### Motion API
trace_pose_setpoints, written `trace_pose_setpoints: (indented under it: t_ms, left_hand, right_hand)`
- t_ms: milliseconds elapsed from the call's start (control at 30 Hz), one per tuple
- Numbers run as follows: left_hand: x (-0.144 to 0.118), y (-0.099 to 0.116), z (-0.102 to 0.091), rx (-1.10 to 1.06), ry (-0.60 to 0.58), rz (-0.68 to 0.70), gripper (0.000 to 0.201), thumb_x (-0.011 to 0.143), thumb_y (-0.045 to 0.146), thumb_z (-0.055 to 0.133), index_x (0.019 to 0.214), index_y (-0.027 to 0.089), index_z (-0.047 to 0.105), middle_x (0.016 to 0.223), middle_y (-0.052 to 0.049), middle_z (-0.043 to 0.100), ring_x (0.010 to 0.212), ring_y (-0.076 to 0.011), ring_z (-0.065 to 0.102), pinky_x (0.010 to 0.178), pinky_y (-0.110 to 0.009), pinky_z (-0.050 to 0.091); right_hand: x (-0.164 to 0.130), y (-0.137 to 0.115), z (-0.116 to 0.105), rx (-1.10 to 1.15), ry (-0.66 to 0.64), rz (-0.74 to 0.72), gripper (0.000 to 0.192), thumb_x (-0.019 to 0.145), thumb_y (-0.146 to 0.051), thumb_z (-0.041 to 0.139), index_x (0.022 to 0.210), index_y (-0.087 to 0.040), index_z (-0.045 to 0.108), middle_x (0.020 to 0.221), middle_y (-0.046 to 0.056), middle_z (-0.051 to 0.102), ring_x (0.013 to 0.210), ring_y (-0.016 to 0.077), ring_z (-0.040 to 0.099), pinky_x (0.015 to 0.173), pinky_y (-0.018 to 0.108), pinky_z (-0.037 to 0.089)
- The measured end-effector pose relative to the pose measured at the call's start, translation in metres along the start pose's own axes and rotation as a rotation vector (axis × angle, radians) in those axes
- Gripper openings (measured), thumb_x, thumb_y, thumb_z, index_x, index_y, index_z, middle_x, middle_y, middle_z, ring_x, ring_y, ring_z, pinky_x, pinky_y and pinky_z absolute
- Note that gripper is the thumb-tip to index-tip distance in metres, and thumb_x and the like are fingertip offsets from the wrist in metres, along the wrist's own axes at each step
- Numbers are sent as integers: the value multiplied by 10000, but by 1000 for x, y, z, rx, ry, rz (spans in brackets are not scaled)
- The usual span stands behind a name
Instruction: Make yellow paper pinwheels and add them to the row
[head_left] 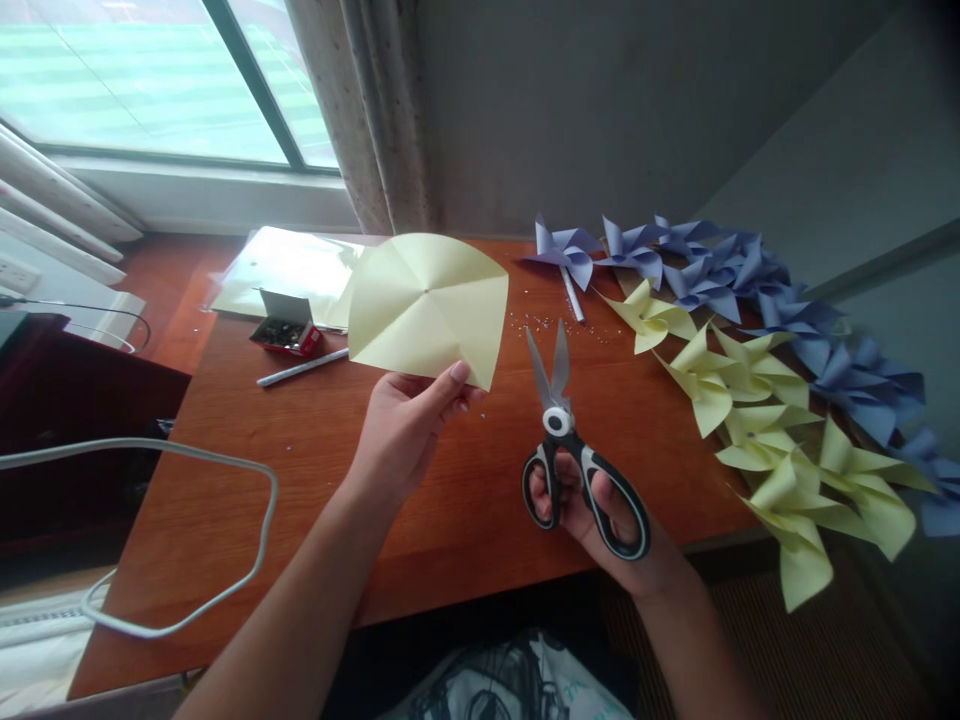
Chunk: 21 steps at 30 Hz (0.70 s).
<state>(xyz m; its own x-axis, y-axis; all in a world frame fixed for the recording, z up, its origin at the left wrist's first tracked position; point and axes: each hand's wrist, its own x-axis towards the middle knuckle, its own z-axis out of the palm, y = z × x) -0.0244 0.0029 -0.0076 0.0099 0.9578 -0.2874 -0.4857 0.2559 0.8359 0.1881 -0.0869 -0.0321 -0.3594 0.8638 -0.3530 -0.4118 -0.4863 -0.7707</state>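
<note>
A yellow paper square (427,300) with crossing diagonal creases is held up over the table. My left hand (412,415) pinches its near right corner, thumb on top. Black-and-white-handled scissors (556,425) point away from me with their blades spread apart. The fingers and thumb of my right hand (592,510) go through the two handle loops. The blades are to the right of the paper and apart from it.
Yellow pinwheels (750,365) and blue pinwheels (720,265) crowd the table's right side. A red box of small metal pieces (289,335), a rolled paper stick (304,368) and a plastic-covered stack (262,270) lie at left. A white cable (270,500) loops over the left edge.
</note>
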Motion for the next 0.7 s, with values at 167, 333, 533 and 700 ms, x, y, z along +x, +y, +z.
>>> trace_pose_setpoints:
  t_ms: [167,333,533,700]
  left_hand:
    - [0,0,0,-6,17,-14,242,711,299,877,830,125,757,754,-46,757,710,-126,711,661,-190,528]
    - [-1,1,0,10,-2,-17,243,741,323,854,739,104,747,701,-55,730,612,-100,643,558,-188,464]
    - [-1,-2,-2,7,-5,-13,224,748,309,850,748,107,753,696,-49,710,617,-95,608,564,-192,440]
    - [-1,-3,-3,24,14,20,229,756,322,837,721,116,743,691,-40,694,633,-102,596,594,-209,437]
  right_hand:
    - [-5,1,13,-63,-31,42,478,843,-612,697,1030,-172,681,978,97,656,779,180,608,737,330,495]
    - [-4,-9,22,-256,55,41,360,862,-510,727,972,-179,636,895,69,676,816,185,654,801,328,504]
    - [-2,-12,22,-335,93,92,469,772,-572,785,954,-178,610,864,31,593,719,143,551,692,279,475]
    - [-4,-9,21,-341,75,105,474,815,-596,731,1006,-185,595,937,43,564,789,158,523,746,289,466]
